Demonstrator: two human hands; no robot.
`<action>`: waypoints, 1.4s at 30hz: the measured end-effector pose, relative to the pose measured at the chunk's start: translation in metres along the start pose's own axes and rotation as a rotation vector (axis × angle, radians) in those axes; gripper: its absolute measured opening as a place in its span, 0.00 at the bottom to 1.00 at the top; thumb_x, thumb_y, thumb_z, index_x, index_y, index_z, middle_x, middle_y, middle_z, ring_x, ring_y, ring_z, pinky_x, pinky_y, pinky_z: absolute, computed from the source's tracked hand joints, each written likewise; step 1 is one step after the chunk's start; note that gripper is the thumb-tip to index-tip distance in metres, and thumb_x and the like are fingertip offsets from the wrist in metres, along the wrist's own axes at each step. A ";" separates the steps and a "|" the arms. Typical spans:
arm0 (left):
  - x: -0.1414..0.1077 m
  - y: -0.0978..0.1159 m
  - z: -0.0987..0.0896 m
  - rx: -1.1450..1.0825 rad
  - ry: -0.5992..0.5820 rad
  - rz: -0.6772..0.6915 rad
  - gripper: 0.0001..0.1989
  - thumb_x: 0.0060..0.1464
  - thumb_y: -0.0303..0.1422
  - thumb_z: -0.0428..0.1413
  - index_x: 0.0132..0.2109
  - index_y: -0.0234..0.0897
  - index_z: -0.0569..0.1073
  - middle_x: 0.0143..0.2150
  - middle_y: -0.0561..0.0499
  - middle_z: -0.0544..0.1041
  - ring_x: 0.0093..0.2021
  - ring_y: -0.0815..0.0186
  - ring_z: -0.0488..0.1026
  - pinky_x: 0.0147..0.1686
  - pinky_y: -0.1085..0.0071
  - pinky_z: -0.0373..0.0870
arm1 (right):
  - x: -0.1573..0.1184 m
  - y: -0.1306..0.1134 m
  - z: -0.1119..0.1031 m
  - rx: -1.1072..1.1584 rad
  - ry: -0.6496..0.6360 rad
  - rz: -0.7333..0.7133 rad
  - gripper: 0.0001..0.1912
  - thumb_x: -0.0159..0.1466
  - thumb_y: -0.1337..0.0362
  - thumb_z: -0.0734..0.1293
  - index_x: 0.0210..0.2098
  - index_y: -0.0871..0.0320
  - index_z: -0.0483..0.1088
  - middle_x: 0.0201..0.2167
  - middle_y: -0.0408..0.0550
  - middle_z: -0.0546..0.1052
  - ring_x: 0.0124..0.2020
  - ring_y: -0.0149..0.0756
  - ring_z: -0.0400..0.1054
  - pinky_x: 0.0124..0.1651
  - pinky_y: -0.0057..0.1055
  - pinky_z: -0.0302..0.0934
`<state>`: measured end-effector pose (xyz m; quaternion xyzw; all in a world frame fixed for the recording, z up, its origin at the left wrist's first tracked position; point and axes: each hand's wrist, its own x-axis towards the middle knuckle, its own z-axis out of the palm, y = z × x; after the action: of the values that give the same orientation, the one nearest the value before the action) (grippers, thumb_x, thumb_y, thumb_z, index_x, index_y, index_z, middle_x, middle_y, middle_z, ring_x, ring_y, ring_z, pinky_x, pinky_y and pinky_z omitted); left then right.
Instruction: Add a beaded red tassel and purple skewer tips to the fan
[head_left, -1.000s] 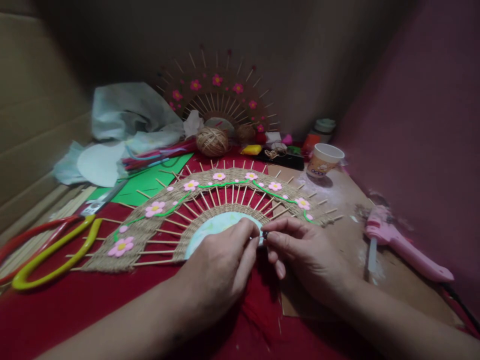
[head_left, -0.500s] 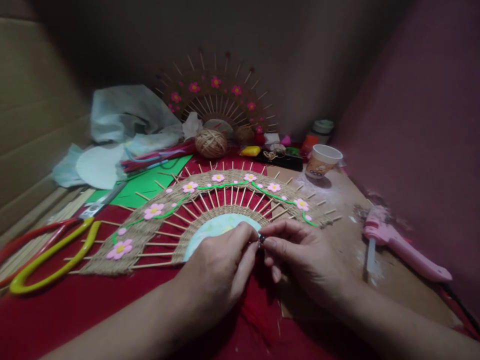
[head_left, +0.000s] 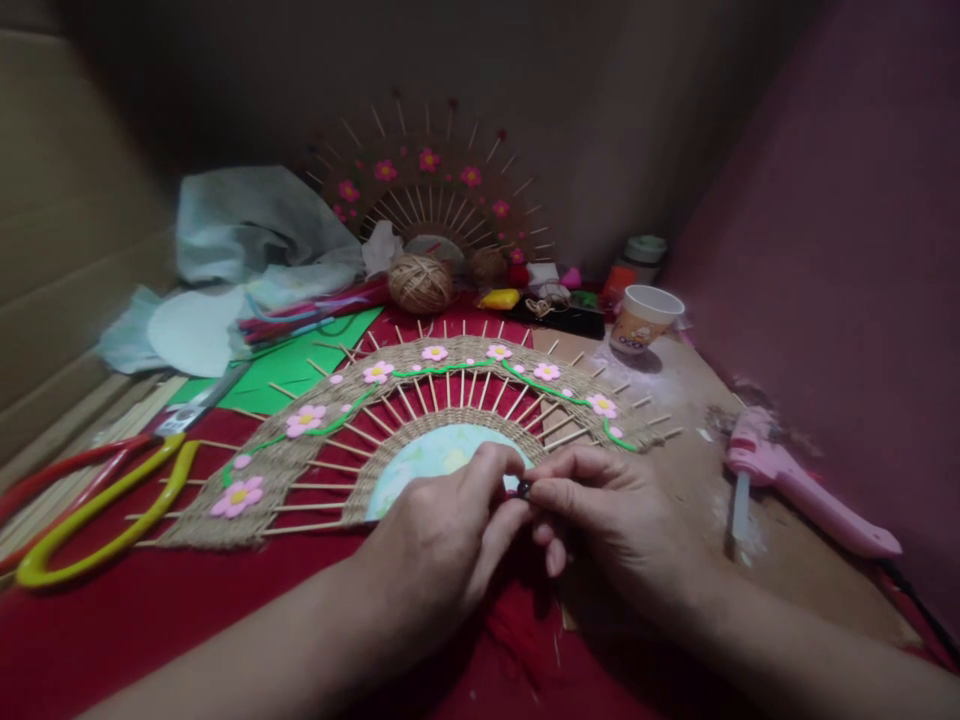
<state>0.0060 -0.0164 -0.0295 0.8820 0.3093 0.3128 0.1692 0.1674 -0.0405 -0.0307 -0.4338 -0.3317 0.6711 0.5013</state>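
My left hand (head_left: 450, 525) and my right hand (head_left: 607, 510) meet fingertip to fingertip over the near edge of a woven fan. A small dark, shiny piece (head_left: 523, 489), too small to name, sits between the right thumb and index finger. Close beside it, the left thumb and index finger are pinched, and what they hold is hidden. The fan's twine band (head_left: 277, 460) carries pink clay flowers and a green vine line over thin wooden sticks. At the fan's centre, a pale blue half-round (head_left: 420, 460) is partly behind the left hand. Loose red thread (head_left: 517, 640) lies below the hands.
Scissors (head_left: 180, 425) with red and yellow handles lie at left on a green sheet (head_left: 292, 365). A pink glue gun (head_left: 810, 490) rests at right, near a paper cup (head_left: 645, 320). Behind stand a twine ball (head_left: 420, 283) and a second flowered fan (head_left: 427, 162).
The pinched fingertips have shifted slightly, and a small gap has opened between the left index finger and thumb. The right fingers stay closed on the dark piece.
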 end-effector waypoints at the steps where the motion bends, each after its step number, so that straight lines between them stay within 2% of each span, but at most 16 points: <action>1: -0.001 0.000 0.001 0.021 0.002 0.009 0.04 0.60 0.28 0.48 0.43 0.37 0.63 0.28 0.56 0.72 0.24 0.73 0.70 0.24 0.78 0.63 | -0.001 0.000 0.001 -0.011 0.005 -0.004 0.09 0.50 0.63 0.73 0.23 0.62 0.72 0.15 0.43 0.73 0.12 0.24 0.64 0.16 0.18 0.54; 3: -0.001 -0.001 0.002 0.073 0.011 0.048 0.02 0.60 0.28 0.47 0.40 0.37 0.64 0.27 0.56 0.71 0.23 0.72 0.69 0.22 0.76 0.61 | -0.002 0.000 0.002 -0.026 0.019 -0.011 0.10 0.51 0.62 0.72 0.22 0.62 0.71 0.14 0.42 0.72 0.12 0.23 0.63 0.16 0.18 0.54; 8: -0.001 -0.001 0.002 0.107 0.024 0.137 0.05 0.60 0.27 0.47 0.37 0.36 0.66 0.25 0.55 0.70 0.21 0.71 0.66 0.22 0.73 0.59 | -0.002 0.001 0.003 -0.074 0.035 -0.023 0.13 0.55 0.59 0.70 0.22 0.60 0.65 0.14 0.40 0.71 0.11 0.22 0.61 0.15 0.18 0.52; 15: 0.001 -0.001 -0.001 0.114 0.045 0.080 0.04 0.59 0.26 0.47 0.38 0.34 0.67 0.25 0.55 0.69 0.22 0.72 0.65 0.23 0.75 0.59 | -0.001 0.000 -0.004 -0.178 -0.027 -0.088 0.13 0.62 0.58 0.65 0.26 0.59 0.62 0.16 0.38 0.70 0.13 0.21 0.60 0.19 0.19 0.53; 20: 0.006 0.000 -0.004 0.000 -0.013 -0.031 0.04 0.58 0.26 0.48 0.36 0.34 0.68 0.27 0.55 0.70 0.24 0.73 0.65 0.26 0.76 0.60 | 0.000 -0.007 -0.007 -0.159 -0.053 -0.129 0.13 0.63 0.57 0.64 0.28 0.58 0.62 0.19 0.40 0.71 0.15 0.22 0.62 0.19 0.18 0.55; 23: 0.010 0.002 -0.009 -0.075 -0.065 -0.142 0.04 0.56 0.27 0.50 0.34 0.34 0.69 0.26 0.55 0.69 0.24 0.73 0.63 0.26 0.75 0.60 | -0.001 -0.017 -0.008 -0.061 -0.095 -0.147 0.11 0.61 0.58 0.66 0.28 0.58 0.64 0.22 0.41 0.72 0.17 0.23 0.64 0.18 0.18 0.58; 26: 0.015 0.003 -0.017 -0.156 -0.181 -0.260 0.03 0.52 0.26 0.52 0.32 0.35 0.70 0.25 0.55 0.69 0.25 0.72 0.64 0.25 0.75 0.60 | -0.004 -0.032 -0.007 0.035 -0.133 -0.161 0.10 0.59 0.60 0.68 0.27 0.58 0.66 0.23 0.42 0.71 0.17 0.25 0.65 0.14 0.18 0.59; 31: 0.022 0.001 -0.031 -0.346 -0.367 -0.403 0.07 0.53 0.29 0.50 0.36 0.36 0.73 0.29 0.53 0.72 0.26 0.70 0.68 0.24 0.75 0.62 | -0.011 -0.052 -0.003 0.068 -0.130 -0.166 0.08 0.55 0.61 0.71 0.25 0.56 0.67 0.22 0.40 0.70 0.16 0.25 0.64 0.10 0.16 0.55; 34: 0.025 -0.004 -0.038 -0.284 -0.437 -0.340 0.07 0.51 0.28 0.51 0.34 0.36 0.75 0.30 0.52 0.73 0.29 0.68 0.69 0.29 0.73 0.65 | -0.015 -0.060 0.005 0.024 -0.112 -0.192 0.09 0.54 0.61 0.71 0.24 0.56 0.68 0.21 0.40 0.71 0.16 0.25 0.64 0.10 0.16 0.54; 37: 0.027 -0.008 -0.045 -0.231 -0.499 -0.181 0.07 0.48 0.24 0.53 0.30 0.36 0.75 0.35 0.50 0.74 0.37 0.65 0.70 0.38 0.71 0.66 | -0.017 -0.066 0.014 -0.021 -0.135 -0.212 0.09 0.52 0.60 0.73 0.23 0.56 0.69 0.22 0.41 0.72 0.17 0.25 0.64 0.11 0.17 0.54; 40: 0.028 -0.009 -0.053 -0.286 -0.506 -0.095 0.10 0.48 0.22 0.52 0.35 0.36 0.76 0.41 0.48 0.74 0.44 0.63 0.69 0.47 0.66 0.65 | -0.016 -0.069 0.021 -0.043 -0.190 -0.226 0.09 0.52 0.60 0.72 0.25 0.56 0.70 0.22 0.41 0.73 0.17 0.26 0.64 0.12 0.18 0.55; 42: 0.028 -0.007 -0.058 -0.421 -0.486 -0.132 0.12 0.50 0.23 0.51 0.40 0.37 0.76 0.43 0.47 0.74 0.45 0.63 0.70 0.47 0.65 0.66 | -0.014 -0.069 0.024 -0.077 -0.213 -0.232 0.08 0.54 0.60 0.71 0.26 0.56 0.70 0.23 0.42 0.74 0.17 0.26 0.65 0.13 0.19 0.56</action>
<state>-0.0178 0.0126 0.0226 0.8545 0.2450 0.1388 0.4364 0.1736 -0.0352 0.0433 -0.3379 -0.4561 0.6378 0.5206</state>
